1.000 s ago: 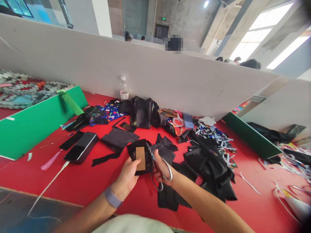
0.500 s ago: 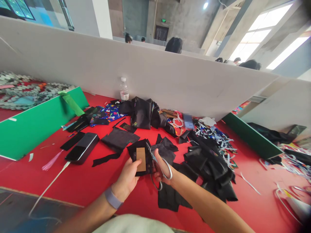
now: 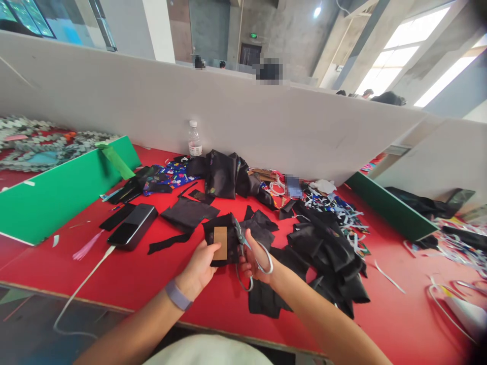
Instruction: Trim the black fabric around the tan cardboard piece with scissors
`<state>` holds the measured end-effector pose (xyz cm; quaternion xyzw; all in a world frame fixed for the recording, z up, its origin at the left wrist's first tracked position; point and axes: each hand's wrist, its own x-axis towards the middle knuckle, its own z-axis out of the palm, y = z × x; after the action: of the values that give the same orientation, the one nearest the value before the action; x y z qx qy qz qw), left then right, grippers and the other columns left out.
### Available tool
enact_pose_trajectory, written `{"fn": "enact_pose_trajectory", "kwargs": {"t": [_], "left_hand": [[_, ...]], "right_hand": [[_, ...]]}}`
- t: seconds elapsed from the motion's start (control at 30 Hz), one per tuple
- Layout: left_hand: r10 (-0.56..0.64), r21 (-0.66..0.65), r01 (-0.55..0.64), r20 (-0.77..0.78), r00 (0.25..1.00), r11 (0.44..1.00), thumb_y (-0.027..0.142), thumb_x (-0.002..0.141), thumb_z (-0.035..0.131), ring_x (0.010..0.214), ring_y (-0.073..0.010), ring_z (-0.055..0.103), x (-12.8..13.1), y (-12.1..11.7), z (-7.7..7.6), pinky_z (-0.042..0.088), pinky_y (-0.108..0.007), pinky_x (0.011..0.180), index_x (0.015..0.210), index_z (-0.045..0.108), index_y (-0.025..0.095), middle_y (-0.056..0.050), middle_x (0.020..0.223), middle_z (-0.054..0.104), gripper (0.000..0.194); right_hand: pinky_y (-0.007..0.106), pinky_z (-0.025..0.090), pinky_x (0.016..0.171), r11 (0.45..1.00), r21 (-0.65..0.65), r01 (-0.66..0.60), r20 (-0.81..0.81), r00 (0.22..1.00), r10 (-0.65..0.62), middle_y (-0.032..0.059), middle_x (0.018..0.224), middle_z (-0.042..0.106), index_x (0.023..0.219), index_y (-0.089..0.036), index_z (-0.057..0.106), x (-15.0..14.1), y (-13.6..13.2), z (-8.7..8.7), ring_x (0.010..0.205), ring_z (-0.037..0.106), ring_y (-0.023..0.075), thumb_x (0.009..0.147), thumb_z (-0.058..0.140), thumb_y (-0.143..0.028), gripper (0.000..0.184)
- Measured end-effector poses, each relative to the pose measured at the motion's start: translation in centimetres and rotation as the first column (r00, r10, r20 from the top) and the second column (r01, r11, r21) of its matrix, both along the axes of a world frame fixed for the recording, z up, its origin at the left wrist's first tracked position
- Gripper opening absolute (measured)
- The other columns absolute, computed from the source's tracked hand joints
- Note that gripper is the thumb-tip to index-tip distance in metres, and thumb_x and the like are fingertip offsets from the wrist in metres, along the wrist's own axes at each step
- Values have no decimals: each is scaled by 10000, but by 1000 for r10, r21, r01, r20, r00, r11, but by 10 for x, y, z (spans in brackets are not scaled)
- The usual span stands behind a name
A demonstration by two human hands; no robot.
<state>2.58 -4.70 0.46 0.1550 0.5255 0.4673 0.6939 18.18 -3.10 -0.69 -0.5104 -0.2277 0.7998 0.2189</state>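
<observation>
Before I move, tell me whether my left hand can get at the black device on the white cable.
Probably yes: only a flat black strip lies before the device, though the left hand pinches cardboard and black cloth.

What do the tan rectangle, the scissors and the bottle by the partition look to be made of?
Tan rectangle: likely cardboard; flat, matte brown with straight edges.
Scissors: blades look like metal, grey with a slight sheen; the pale, smooth handle loops are probably plastic.
Bottle: apparently clear plastic, see-through and ribbed, with a white cap.
</observation>
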Motion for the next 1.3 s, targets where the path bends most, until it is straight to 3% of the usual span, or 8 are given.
{"fn": "enact_pose_trajectory", "kwargs": {"t": [0.33,0.53,0.67,0.8,0.87,1.0,1.23,1.3], "left_hand": [[-165,-27,163,-97,981,986,60,790,528,606,-189,682,-21,10,-5,539,-287,543,1048,607,132,-85,787,728,279],[-222,-65,216,-122,967,974,56,759,548,615,-212,689,-36,21,-6,548,-311,556,1014,611,129,-90,781,734,273],[-194,-73,186,-121,974,980,57,741,574,620,-199,689,-43,29,-2,546,-293,577,1023,626,129,-86,804,740,297],[-226,-100,217,-83,971,971,58,705,613,658,-221,702,-50,43,-4,543,-300,578,1037,639,135,-91,821,742,341],[-233,-100,227,-62,970,969,48,689,618,666,-230,706,-53,49,-5,543,-300,580,1028,646,138,-90,812,742,352],[-207,-103,200,-62,976,974,39,691,604,667,-227,708,-56,49,-7,535,-284,568,1029,638,135,-92,804,741,352],[-285,-73,277,-168,944,958,35,676,597,648,-214,698,-57,59,-8,537,-281,572,932,639,148,-85,793,734,282],[-415,-74,408,-181,892,910,42,656,615,634,-223,695,-62,74,-7,539,-295,567,903,653,134,-98,788,732,266]], "right_hand": [[158,281,341,998,-42,-55,45,997,57,-60,546,380,790,-196,453,30,-39,24,364,297,58,921,286,-648,499],[190,328,334,961,205,-188,129,978,163,-62,541,437,827,-201,500,44,-39,47,350,335,65,852,488,-611,411],[221,383,420,802,577,-151,422,897,-134,-21,617,561,823,-210,480,25,26,49,456,514,121,857,529,-491,288],[240,433,600,526,741,-416,616,733,-288,5,719,628,868,-211,519,-5,92,34,661,610,161,861,549,-357,149],[238,419,631,438,724,-533,670,695,-262,11,793,648,949,-217,544,-19,112,27,708,614,166,847,578,-334,158],[249,415,670,293,485,-824,874,462,-149,58,916,677,1070,-219,567,-42,128,14,809,640,208,831,619,-351,277],[339,438,758,399,323,-858,946,273,-177,173,994,679,1084,-161,574,-42,119,-3,921,652,298,869,564,-313,264],[339,443,749,451,295,-842,954,230,-194,183,973,683,1071,-147,573,-32,113,-3,916,656,302,876,554,-337,273]]}}
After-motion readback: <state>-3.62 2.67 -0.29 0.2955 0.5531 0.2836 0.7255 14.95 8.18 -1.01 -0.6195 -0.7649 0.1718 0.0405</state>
